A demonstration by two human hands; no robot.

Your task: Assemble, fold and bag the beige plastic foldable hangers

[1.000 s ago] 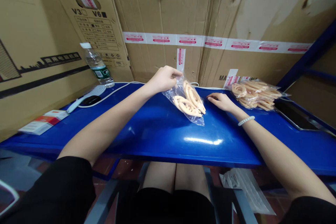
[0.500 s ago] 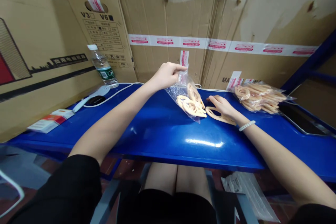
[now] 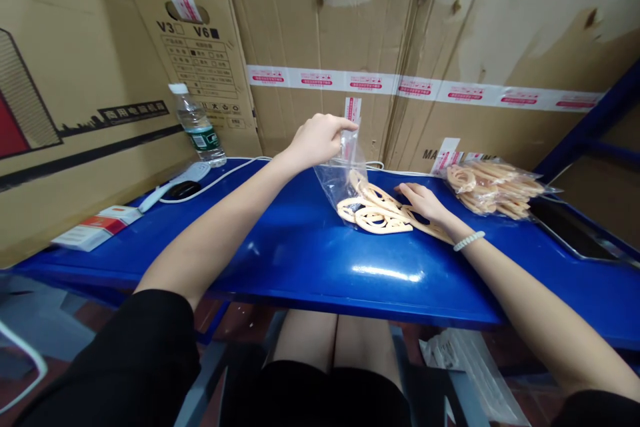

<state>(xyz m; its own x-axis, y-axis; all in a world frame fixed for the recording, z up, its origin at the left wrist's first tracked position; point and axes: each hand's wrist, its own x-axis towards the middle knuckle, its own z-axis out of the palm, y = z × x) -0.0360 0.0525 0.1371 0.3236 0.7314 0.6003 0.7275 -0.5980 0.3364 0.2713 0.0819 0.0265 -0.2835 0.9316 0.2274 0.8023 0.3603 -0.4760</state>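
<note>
The glossy blue tabletop (image 3: 300, 253) bears flat tan openwork pieces (image 3: 397, 227), a green-labelled clear plastic bottle (image 3: 203, 138) and a red-and-white carton (image 3: 97, 227).

1. The clear plastic bag (image 3: 336, 181) is thin and tilted, top raised, lower end at the blue tabletop (image 3: 300, 233).
2. Tan openwork pieces (image 3: 393, 226) overlap there (I can't count them from here), some outside it.
3. The rightmost piece (image 3: 433, 231) is partly hidden.

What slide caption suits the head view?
Left hand grips a clear plastic bag, flat tan openwork pieces at its lower end, right hand beside them, glossy blue table beneath.
</note>
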